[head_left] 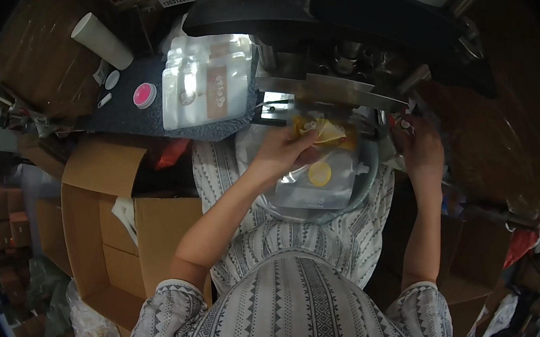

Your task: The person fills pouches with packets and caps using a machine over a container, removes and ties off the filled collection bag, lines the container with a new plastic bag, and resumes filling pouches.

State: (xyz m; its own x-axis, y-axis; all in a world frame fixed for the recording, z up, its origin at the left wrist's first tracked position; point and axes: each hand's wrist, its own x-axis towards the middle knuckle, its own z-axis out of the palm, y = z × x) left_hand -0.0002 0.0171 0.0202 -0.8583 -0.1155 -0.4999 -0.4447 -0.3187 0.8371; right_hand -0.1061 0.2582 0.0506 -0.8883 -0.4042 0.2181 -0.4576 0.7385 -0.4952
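My left hand [287, 151] is closed, thumb on top, on a yellow pouch [327, 132] just below the machine's metal plate. Under that pouch, a translucent pouch with a yellow round print [320, 174] and a white spout on its right side lies over a round basin [369, 187] in my lap. My right hand [420, 143] is at the right end of the metal plate, fingers bent together at a small red and white item [402, 122]. Its fingertips are partly hidden, and I cannot make out what they pinch.
A dark press machine [253, 12] with a long metal plate [334, 89] stands ahead. Silvery pouches [205, 83] lie stacked on grey cloth, beside a pink-topped round container [144, 95] and a white cylinder [101, 41]. Open cardboard boxes [169, 238] flank me.
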